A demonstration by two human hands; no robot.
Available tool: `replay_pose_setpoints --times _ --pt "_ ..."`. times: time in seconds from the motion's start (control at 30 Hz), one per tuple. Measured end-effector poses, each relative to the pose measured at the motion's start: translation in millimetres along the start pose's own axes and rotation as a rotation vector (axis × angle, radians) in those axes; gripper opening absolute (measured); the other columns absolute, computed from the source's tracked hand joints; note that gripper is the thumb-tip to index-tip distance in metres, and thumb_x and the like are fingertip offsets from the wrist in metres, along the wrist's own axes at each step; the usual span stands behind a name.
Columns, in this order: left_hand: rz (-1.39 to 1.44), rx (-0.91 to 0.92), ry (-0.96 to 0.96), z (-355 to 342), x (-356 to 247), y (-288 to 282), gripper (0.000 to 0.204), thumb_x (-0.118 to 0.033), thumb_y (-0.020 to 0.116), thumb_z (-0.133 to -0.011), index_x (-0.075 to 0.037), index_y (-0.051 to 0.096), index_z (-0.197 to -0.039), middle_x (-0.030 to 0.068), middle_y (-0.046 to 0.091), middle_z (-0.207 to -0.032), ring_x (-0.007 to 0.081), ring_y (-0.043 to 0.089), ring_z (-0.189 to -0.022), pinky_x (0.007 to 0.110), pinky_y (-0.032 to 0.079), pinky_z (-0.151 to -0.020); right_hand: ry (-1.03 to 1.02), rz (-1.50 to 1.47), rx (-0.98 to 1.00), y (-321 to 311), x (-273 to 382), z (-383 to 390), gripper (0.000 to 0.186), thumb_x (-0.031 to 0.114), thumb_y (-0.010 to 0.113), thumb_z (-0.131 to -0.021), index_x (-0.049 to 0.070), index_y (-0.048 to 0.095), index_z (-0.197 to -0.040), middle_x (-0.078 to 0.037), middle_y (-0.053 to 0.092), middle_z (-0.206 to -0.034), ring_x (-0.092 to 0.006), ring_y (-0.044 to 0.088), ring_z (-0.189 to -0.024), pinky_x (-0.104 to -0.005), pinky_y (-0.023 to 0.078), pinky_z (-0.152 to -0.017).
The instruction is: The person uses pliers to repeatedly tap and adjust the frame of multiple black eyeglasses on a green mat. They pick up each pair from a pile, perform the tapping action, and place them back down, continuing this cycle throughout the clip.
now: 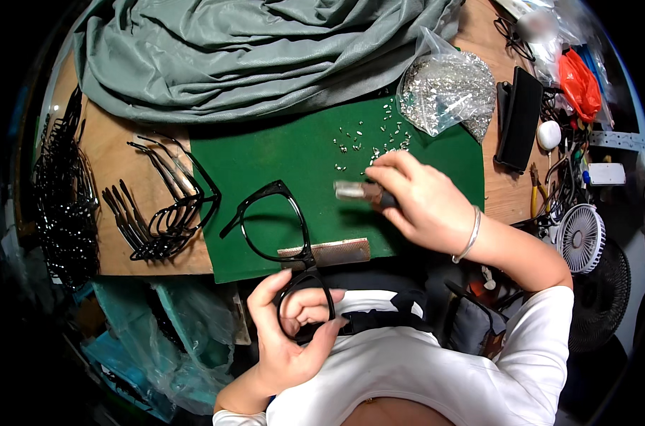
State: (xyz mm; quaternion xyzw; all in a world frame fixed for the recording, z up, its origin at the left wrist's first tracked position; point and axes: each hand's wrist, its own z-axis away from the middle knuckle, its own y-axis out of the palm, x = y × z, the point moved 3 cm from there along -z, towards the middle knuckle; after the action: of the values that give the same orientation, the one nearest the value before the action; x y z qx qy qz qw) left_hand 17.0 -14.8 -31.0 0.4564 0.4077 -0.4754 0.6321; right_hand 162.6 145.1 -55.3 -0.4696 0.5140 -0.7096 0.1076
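My left hand point(297, 337) grips the lower lens rim of a black glasses frame point(297, 220) at the mat's front edge, with the other rim over the green mat point(415, 213). My right hand point(432, 209) is closed round a short tool point(358, 190) with a blurred metal tip and dark handle, held above the mat to the right of the frame. A flat perforated metal strip point(344, 249) lies behind the frame along the front edge. Small silvery pieces point(358, 131) are scattered beyond my right hand, beside a clear bag of similar pieces point(443, 92).
Stacked black frames point(163, 234) and a dark pile of glossy parts point(63, 213) lie left. A grey cloth point(251, 57) covers the back. Right are a black device point(518, 121), red bag point(578, 85), yellow-handled pliers point(535, 192), cables and white fan point(578, 238).
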Motion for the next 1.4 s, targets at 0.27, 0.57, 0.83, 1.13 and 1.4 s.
replay_pose_setpoints --times 0.27,0.57,0.83,1.13,1.4 --pt "0.409 0.114 -0.192 -14 2 -5 0.092 0.012 0.059 -0.065 -0.016 0.001 -0.130 0.0209 0.043 -0.114 0.0215 0.053 -0.094 0.035 0.043 -0.083 0.015 0.056 -0.103 27 -10 -31 0.024 0.004 0.061 -0.063 0.003 0.049 -0.084 -0.012 0.049 -0.077 -0.0286 0.053 -0.072 -0.0366 0.043 -0.064" --pt "0.183 -0.013 -0.254 -13 15 0 0.006 -0.004 0.037 -0.088 -0.001 0.036 -0.093 0.0163 0.056 -0.090 0.0166 0.058 -0.072 0.028 0.048 -0.067 0.046 0.058 -0.019 15 6 -25 0.023 0.003 0.059 -0.065 0.002 0.047 -0.084 -0.012 0.049 -0.078 -0.0295 0.052 -0.075 -0.0375 0.041 -0.067" --pt "0.112 -0.100 0.039 -23 13 21 0.048 0.009 0.047 -0.080 0.003 0.025 -0.123 0.0157 0.053 -0.098 0.0158 0.059 -0.080 0.025 0.048 -0.072 0.260 -0.906 -0.118 13 54 2 0.013 0.010 0.058 -0.079 0.001 0.050 -0.082 -0.008 0.051 -0.069 -0.0153 0.053 -0.061 -0.0271 0.043 -0.056" --pt "0.118 0.003 -0.087 -22 7 16 0.049 0.012 0.045 -0.078 0.000 0.026 -0.121 0.0183 0.050 -0.101 0.0174 0.058 -0.083 0.027 0.050 -0.071 0.591 -1.575 0.202 16 50 -1 0.016 0.017 0.059 -0.082 0.004 0.049 -0.081 0.000 0.051 -0.068 -0.0049 0.047 -0.058 -0.0192 0.039 -0.052" --pt "0.174 0.047 -0.163 -16 -2 13 0.050 0.009 0.046 -0.080 0.000 0.024 -0.123 0.0149 0.054 -0.098 0.0126 0.058 -0.076 0.023 0.047 -0.071 0.572 -1.450 0.274 7 56 -1 0.016 0.016 0.058 -0.082 0.003 0.049 -0.085 0.001 0.051 -0.071 -0.0044 0.046 -0.061 -0.0189 0.038 -0.055"
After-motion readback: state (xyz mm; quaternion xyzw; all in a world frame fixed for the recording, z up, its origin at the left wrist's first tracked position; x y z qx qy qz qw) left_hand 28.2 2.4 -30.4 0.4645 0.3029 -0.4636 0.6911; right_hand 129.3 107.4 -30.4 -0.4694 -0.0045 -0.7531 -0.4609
